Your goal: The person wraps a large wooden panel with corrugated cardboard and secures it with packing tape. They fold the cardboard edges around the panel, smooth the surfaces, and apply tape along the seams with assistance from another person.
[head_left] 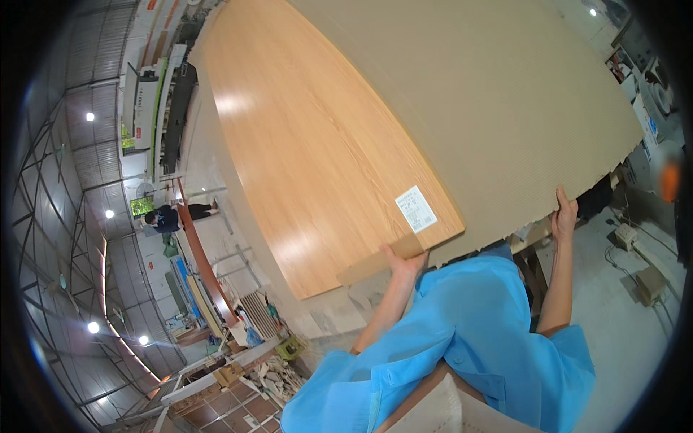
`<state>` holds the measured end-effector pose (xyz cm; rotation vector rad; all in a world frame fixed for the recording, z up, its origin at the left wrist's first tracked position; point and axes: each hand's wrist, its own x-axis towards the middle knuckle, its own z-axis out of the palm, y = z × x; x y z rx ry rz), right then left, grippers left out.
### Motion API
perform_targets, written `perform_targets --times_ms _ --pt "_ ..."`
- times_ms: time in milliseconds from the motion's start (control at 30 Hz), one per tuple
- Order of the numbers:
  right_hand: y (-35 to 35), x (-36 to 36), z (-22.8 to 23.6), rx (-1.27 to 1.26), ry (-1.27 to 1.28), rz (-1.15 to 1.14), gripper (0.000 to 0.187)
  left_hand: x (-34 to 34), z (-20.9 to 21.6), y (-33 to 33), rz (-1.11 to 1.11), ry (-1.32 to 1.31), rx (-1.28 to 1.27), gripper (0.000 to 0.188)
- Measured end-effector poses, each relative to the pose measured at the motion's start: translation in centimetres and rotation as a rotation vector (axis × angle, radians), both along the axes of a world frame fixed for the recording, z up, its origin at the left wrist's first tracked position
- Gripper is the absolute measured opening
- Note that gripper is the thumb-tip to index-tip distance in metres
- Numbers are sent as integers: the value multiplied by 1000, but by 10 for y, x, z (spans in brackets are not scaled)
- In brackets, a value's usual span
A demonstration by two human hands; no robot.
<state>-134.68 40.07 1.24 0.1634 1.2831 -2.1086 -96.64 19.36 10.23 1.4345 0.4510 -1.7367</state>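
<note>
A long wood-grain panel point(310, 144) lies on a large sheet of brown corrugated cardboard point(505, 101) in front of me. Near its close right corner is a white printed label point(416, 209). A brown strip point(372, 265), looking like cardboard or tape, is folded over the panel's near edge. My left hand point(407, 263) grips that edge, with the thumb on top of the strip and the other fingers mostly hidden. To the right, my right hand point(565, 213) is closed on the near edge of the cardboard sheet, its thumb pointing up.
Far to the left, a person point(170, 219) in dark clothes stands by a long reddish-brown board point(198, 252). Machinery point(148, 108) stands at the far left. Scrap material point(278, 379) lies lower left. Boxes with cables point(650, 283) are on the floor at right.
</note>
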Motion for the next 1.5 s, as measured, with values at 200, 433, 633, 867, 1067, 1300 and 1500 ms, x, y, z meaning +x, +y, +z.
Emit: perform_targets --times_ms 200,433,633,867,1067,1300,1500 --pt "-4 -1 -3 30 46 3 51 -4 -1 -3 -19 -34 14 99" --pt "1 -26 -4 30 -2 -54 45 13 -6 0 -108 -176 113 94" --pt "-4 -36 14 14 99 -17 41 1 11 -3 -30 -76 52 92" --pt "-7 -24 18 3 47 24 35 -6 17 -5 -36 -110 80 90" --pt "-6 -8 18 30 9 25 34 -5 15 -5 23 -19 70 89" --pt "-9 -12 18 36 38 -16 36 -10 14 -6 -8 -83 85 90" --pt "-9 -13 16 5 89 -17 38 -9 17 -5 -18 -54 49 92"
